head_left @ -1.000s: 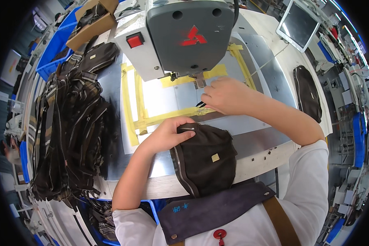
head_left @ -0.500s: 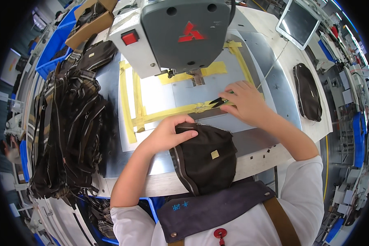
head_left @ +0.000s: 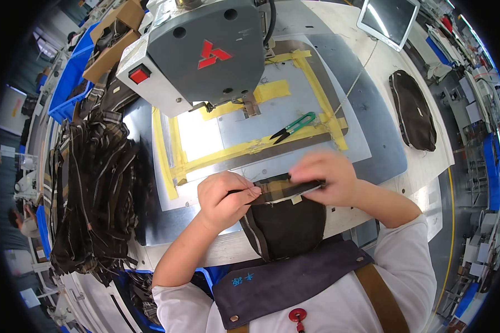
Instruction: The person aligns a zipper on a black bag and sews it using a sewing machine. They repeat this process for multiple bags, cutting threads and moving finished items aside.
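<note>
One cutter (head_left: 289, 129) set down; left hand (head_left: 224, 197), right hand (head_left: 332, 176) at one pouch (head_left: 289, 230).

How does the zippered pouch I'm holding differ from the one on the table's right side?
The held pouch is folded at its top edge; the right-side pouch lies flat, untouched. The held pouch looks broader, the right-side pouch narrower. Both are dark and zippered.

Bright, metal plate (head_left: 175, 222) glaring, right grip (head_left: 329, 176) blurred; edges bent
</note>
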